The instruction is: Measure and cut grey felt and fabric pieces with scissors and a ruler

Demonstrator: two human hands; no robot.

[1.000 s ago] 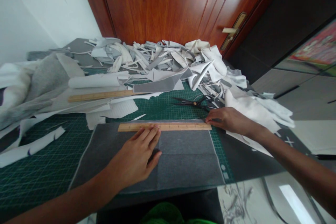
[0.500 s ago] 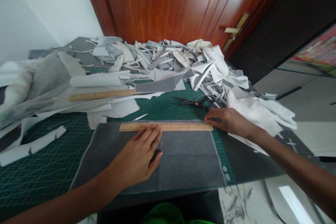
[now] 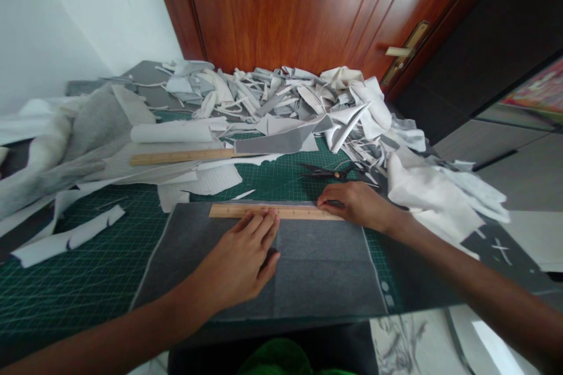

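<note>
My left hand (image 3: 246, 252) lies with fingers stretched out, its fingertips pressing a wooden ruler (image 3: 292, 212) down. Beneath the ruler is a piece of dark grey cloth (image 3: 325, 269) with pale edges, and the ruler runs along the cloth's far edge. My right hand (image 3: 352, 204) is closed in a pinch at the ruler's upper edge, covering part of its right half. Whatever those fingertips hold, if anything, is too small or hidden to make out. Black scissors (image 3: 329, 173) rest just beyond my right hand.
A green cutting mat (image 3: 101, 258) covers much of the table. Grey and white fabric scraps (image 3: 285, 94) are heaped along the back, before a wooden door (image 3: 281, 12). A second wooden ruler (image 3: 176, 157) lies at the left among cloth. White fabric (image 3: 422, 179) sits on the right.
My right hand has slid left along the ruler, away from its right end. My left hand stays pressed on the ruler. The whole view has shifted slightly.
</note>
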